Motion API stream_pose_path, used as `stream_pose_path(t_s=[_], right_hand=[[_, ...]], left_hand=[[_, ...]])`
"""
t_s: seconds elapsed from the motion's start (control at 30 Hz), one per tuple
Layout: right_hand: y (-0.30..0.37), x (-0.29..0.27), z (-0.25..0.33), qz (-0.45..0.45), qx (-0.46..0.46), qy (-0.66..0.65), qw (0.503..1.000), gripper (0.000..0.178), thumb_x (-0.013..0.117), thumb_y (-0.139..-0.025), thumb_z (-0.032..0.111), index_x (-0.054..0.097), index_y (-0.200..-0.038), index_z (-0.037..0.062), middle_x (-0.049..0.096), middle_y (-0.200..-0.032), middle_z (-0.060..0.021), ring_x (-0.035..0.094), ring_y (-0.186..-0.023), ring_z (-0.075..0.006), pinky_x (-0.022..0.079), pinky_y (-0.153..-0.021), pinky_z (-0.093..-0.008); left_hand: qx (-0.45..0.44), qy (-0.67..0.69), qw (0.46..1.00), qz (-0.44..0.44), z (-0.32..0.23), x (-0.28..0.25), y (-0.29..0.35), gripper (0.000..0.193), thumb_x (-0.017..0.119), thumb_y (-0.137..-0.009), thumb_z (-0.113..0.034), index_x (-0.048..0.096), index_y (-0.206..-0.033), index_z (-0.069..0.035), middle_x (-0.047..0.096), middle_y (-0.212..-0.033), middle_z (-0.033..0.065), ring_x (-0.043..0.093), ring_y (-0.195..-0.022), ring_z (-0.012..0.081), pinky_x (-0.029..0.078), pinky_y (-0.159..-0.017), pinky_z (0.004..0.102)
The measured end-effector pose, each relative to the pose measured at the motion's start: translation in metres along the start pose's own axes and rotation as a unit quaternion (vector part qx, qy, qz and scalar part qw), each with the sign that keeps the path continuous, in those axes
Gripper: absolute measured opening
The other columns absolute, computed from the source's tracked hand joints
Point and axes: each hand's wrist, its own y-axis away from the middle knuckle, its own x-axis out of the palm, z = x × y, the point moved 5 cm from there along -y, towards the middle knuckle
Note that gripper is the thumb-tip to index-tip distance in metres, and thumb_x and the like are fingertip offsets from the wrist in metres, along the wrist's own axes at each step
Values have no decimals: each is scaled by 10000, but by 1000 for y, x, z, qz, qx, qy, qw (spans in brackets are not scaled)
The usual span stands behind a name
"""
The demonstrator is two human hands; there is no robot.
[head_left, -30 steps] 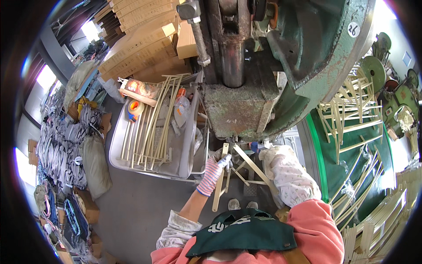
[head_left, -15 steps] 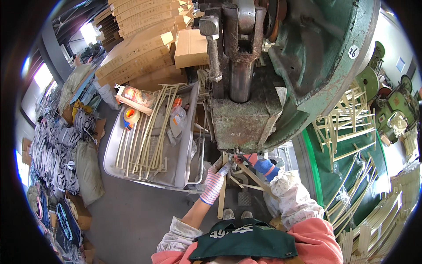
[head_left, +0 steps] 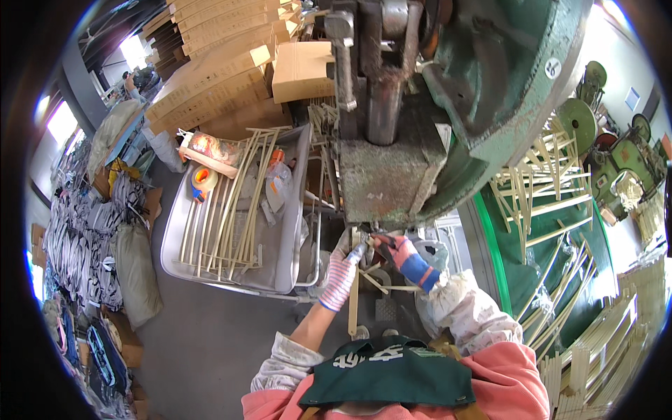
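My left hand (head_left: 340, 274), in a white glove with pink stripes, is closed around the upper part of a flat cream strip (head_left: 353, 304). The strip hangs down toward my feet, and its top end is under the press head (head_left: 381, 185). Close beside it is my right hand (head_left: 414, 263), in a pink and blue glove. Its fingers are closed on a thin dark tool (head_left: 383, 242) whose kind I cannot make out. The tool's tip meets the small parts under the press head, where the glove fingers partly hide them. Several short cream strips (head_left: 374, 280) lie just below the hands.
Left of the press stands a grey tub (head_left: 285, 269) with long cream strips, a tape roll (head_left: 204, 180) and plastic bags. A green table (head_left: 509, 262) at the right carries more strips. Cardboard boxes (head_left: 210, 91) are stacked behind the tub.
My right hand has shifted slightly left, and the dark tool in it shows more clearly. The strip in my left hand stays nearly in place. The whole view has tilted a little.
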Motion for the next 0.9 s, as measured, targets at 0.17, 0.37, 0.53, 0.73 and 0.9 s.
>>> stream_pose_path(t_s=[0.17, 0.37, 0.53, 0.73, 0.9], right_hand=[[-1, 8, 9, -33, 69, -80, 994, 240, 602, -865, 246, 654, -971, 37, 568, -618, 20, 484, -521, -55, 374, -450, -230], [-1, 4, 30, -15, 28, -16, 999, 294, 533, -894, 307, 657, -836, 48, 579, -574, -6, 503, -459, -80, 394, -410, -235], [-4, 5, 26, 41, 94, 7, 995, 295, 482, -913, 329, 619, -915, 68, 658, -673, -32, 521, -471, -80, 403, -409, -235], [-3, 9, 34, 64, 61, -125, 988, 358, 539, -895, 331, 573, -752, 4, 636, -628, -95, 537, -451, -121, 412, -386, -249], [-5, 9, 28, 65, 49, 33, 996, 476, 403, -927, 397, 654, -661, 92, 622, -592, -13, 551, -510, -101, 408, -457, -236]], left_hand=[[-34, 31, 999, -10, 1, -3, 0, 394, 537, -846, 7, 485, -1235, -25, 610, -1003, 32, 579, -829, 90, 482, -717, 216], [-12, -28, 999, -30, -18, -2, 4, 207, 594, -825, -59, 611, -1030, -70, 540, -683, -67, 456, -539, 28, 350, -476, 187], [-58, -44, 997, -31, -25, 0, 5, 238, 595, -828, -86, 590, -1066, -78, 560, -672, -44, 482, -529, 39, 379, -487, 168], [-56, -37, 996, 55, -31, 4, 6, 215, 565, -830, -56, 579, -1044, -44, 531, -608, 6, 473, -496, 71, 350, -423, 201], [-76, -6, 993, 93, -27, 6, 7, 309, 574, -823, -49, 555, -1131, -47, 598, -821, -1, 505, -571, 44, 393, -503, 172]])
